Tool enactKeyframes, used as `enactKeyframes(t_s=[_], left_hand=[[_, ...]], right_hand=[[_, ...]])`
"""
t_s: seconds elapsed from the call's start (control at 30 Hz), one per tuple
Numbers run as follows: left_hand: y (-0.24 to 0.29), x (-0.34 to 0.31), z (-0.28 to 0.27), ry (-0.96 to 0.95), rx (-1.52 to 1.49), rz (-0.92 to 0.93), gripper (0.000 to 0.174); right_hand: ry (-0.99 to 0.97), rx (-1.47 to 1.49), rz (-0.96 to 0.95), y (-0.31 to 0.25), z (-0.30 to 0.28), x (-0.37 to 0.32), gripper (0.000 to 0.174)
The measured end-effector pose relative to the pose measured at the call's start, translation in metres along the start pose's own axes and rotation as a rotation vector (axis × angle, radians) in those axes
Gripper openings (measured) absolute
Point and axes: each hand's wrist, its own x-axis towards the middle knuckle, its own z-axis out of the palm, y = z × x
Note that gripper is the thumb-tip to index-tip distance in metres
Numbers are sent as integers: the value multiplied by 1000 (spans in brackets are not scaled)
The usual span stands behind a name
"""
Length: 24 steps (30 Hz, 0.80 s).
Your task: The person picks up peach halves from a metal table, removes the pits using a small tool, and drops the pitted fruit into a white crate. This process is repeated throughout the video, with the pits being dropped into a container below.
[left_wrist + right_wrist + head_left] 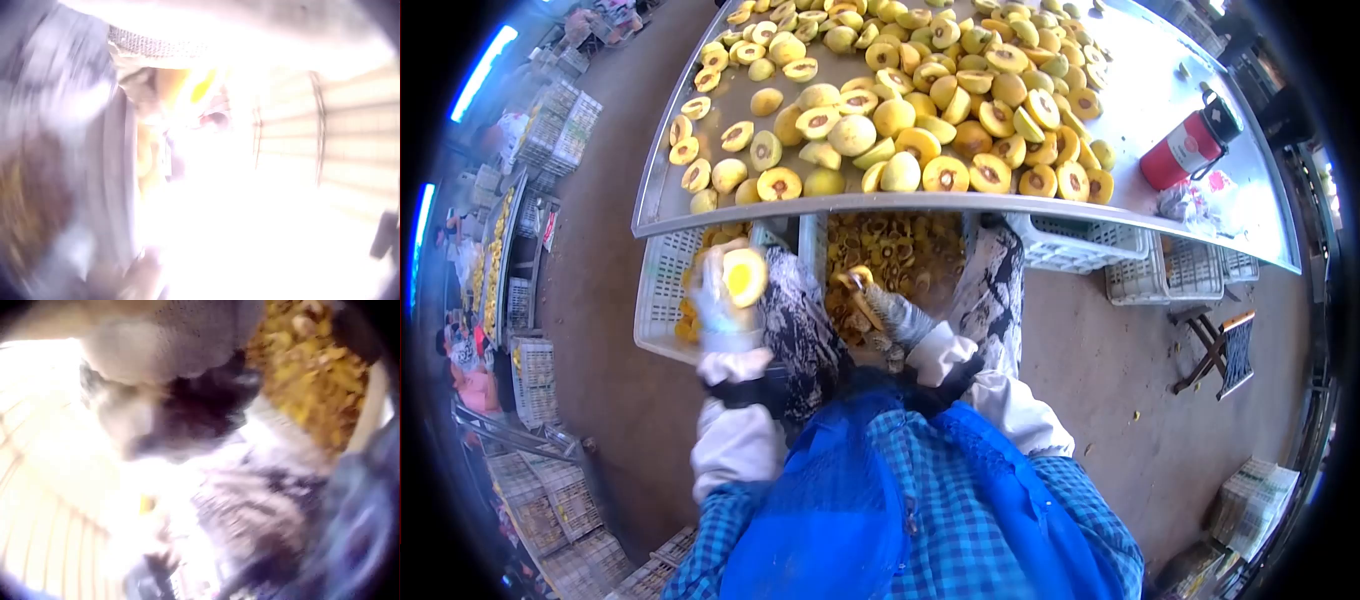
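In the head view, the gloved left hand [722, 300] holds a halved yellow fruit [744, 278], its pale cut face up, beside a white crate [662, 290]. The gloved right hand [897, 318] grips a slim tan tool [868, 308], with an orange-yellow fruit piece [858, 275] at its far end. Below that hand lie fruit scraps [900, 245] between the person's knees. Glare washes out much of the left wrist view, where a yellow patch of fruit [201, 90] shows near the glove. Blur in the right wrist view hides what the fingers grip; scraps [312, 375] show at upper right.
A metal table [745, 214] spans the front, bearing many halved fruits [920, 145] and a red flask [1190, 145] at right. White crates [1090, 245] stand beneath its right side. A folding stool [1222, 350] is at right, with stacked crates [1255, 505] at lower right.
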Motion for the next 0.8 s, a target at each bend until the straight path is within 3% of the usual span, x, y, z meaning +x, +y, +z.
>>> enactKeyframes(t_s=[0.03, 0.07, 0.1, 0.13, 0.2, 0.27, 0.37, 0.4, 0.5, 0.53, 0.6, 0.63, 0.67, 0.7, 0.77, 0.8], left_hand=[[9, 12, -15, 79, 182, -49, 23], [14, 27, -31, 22, 776, 350, 40], [60, 32, -12, 40, 1228, 612, 51], [82, 41, 11, -52, 1245, 689, 57], [88, 72, 64, -273, 1252, 925, 63], [82, 103, 116, -532, 1362, 1181, 64], [36, 148, 161, -966, 1584, 1297, 60], [8, 165, 166, -940, 1469, 1386, 59], [22, 167, 171, -983, 1509, 912, 58], [35, 159, 157, -814, 1285, 1066, 48], [36, 138, 136, -535, 700, 793, 43], [39, 123, 127, -386, 434, 684, 40], [44, 100, 116, -354, -56, -65, 35], [41, 84, 106, -364, -311, -149, 38], [36, 54, 92, -396, -600, -431, 46], [28, 42, 89, -337, -587, -496, 49]], right_hand=[[230, -185, 60, 30, -50, 15, 42], [282, -240, 160, 28, -47, 10, 43], [329, -292, 265, 25, -44, 5, 46], [370, -337, 372, 22, -39, 0, 48], [324, -627, 344, 4, -23, -6, 56], [362, -722, 178, 26, -43, 10, 55], [385, -710, 37, 30, -50, 9, 52], [387, -686, 16, 28, -50, 8, 50], [404, -620, -2, 7, -42, -3, 43], [409, -582, -2, -15, -22, -13, 41], [449, -469, -16, -37, 3, -20, 32], [394, -448, -136, -44, 15, -20, 29], [400, -615, -212, -50, 22, -17, 30], [402, -782, -288, -56, 30, -14, 30], [347, -1209, -634, -63, 46, -4, 30], [382, -1118, -577, -67, 64, -4, 30]])
